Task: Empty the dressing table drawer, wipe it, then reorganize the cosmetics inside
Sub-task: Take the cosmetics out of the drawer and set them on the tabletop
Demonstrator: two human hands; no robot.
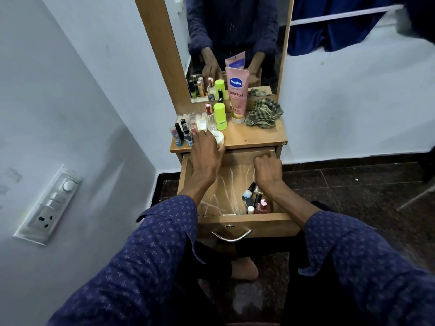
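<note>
The wooden drawer (247, 223) of the dressing table stands pulled out below the tabletop (256, 135). My left hand (206, 151) rests on a white round jar (217, 138) at the tabletop's front edge, fingers around it. My right hand (268, 169) is curled into a fist inside the drawer near its back right; I cannot see anything in it. A few nail polish bottles (256, 201) lie in the drawer's front right corner. A pink Vaseline tube (237, 95), a green bottle (220, 116) and several small bottles (186, 130) stand on top.
A crumpled checked cloth (264, 112) lies at the tabletop's right. The mirror (233, 43) rises behind. A white wall with a switch panel (50, 204) is close on the left. Dark tiled floor (353, 196) lies to the right. A metal handle (231, 236) hangs on the drawer front.
</note>
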